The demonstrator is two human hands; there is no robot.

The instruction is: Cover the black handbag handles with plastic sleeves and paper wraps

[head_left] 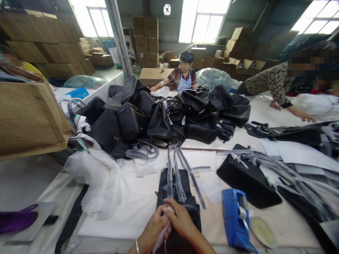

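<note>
A black leather-look bag [189,197] lies on the table right in front of me, its plastic-wrapped straps [173,169] stretched away from me. Over its near end, my left hand [157,224], with a bracelet at the wrist, is closed on a strip of thin white wrapping [161,234]. My right hand [181,217] presses against it from the other side, its fingers closed on the top of the same wrapping. The two hands touch, and some fingertips are hidden. To their right stands a blue tape dispenser [233,218], beside a round yellowish disc [263,231].
Black bags [159,116] are heaped across the table. Another black bag [246,180] lies at right with wrapped straps. White wrapping [97,180] bunches at left, below a woven tan bag [31,120]. A co-worker [185,76] sits opposite; another [275,81] leans in from the right.
</note>
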